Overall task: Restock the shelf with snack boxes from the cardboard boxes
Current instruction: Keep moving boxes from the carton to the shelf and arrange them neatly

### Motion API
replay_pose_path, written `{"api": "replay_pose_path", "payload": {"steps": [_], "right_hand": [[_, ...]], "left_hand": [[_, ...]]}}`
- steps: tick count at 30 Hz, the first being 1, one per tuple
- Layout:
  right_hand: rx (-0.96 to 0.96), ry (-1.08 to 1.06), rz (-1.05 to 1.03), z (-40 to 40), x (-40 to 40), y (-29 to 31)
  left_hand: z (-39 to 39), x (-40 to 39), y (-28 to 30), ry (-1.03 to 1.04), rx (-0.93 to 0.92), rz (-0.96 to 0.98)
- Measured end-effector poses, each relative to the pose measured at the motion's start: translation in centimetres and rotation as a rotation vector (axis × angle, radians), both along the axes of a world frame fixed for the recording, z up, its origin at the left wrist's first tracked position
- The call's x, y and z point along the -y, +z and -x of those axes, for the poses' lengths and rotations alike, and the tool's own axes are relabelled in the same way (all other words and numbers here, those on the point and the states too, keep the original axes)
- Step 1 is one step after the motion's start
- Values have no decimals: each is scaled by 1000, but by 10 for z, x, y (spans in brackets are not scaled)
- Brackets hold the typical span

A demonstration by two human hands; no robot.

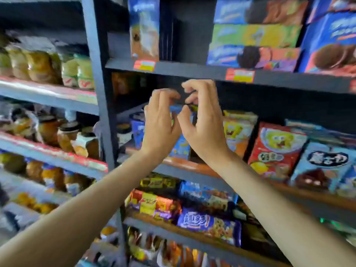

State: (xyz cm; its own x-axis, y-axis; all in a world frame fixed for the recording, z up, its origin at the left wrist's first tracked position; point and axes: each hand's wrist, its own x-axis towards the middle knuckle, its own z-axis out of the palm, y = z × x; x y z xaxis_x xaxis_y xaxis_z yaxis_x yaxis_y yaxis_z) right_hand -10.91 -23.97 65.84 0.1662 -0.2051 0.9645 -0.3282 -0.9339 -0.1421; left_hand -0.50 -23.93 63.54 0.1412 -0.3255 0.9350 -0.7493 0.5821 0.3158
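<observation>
Print on blue snack box [325, 162] (Chinese characters) too blurred to read.

Dark grey metal shelving unit [100, 105], neighbouring rack of jars [63, 135], dim light

A dark metal shelf unit [100, 105] carries the goods. Behind the raised left hand [159, 128] and right hand [204, 124], a blue snack box [181, 147] stands upright on the middle board. Just right of the hands stand a yellow cartoon box [237, 132], a red cartoon box [275, 149] and a pale blue chocolate box [323, 166]. Above the hands, stacked biscuit boxes [254, 35] sit on the upper board. Below the wrists lie wrapped biscuit packs [208, 224]. Left of the hands, jars [67, 135] line another board.
</observation>
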Motion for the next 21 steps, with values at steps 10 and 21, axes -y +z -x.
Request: {"api": "replay_pose_path", "payload": {"steps": [10,21], "right_hand": [[-465,43,-930,-154,-121,-416],[-937,17,-1446,-249,-203,-755]], "left_hand": [[-228,-184,-380,223,-26,-914],[-314,-296,-708,500,-236,-1685]]}}
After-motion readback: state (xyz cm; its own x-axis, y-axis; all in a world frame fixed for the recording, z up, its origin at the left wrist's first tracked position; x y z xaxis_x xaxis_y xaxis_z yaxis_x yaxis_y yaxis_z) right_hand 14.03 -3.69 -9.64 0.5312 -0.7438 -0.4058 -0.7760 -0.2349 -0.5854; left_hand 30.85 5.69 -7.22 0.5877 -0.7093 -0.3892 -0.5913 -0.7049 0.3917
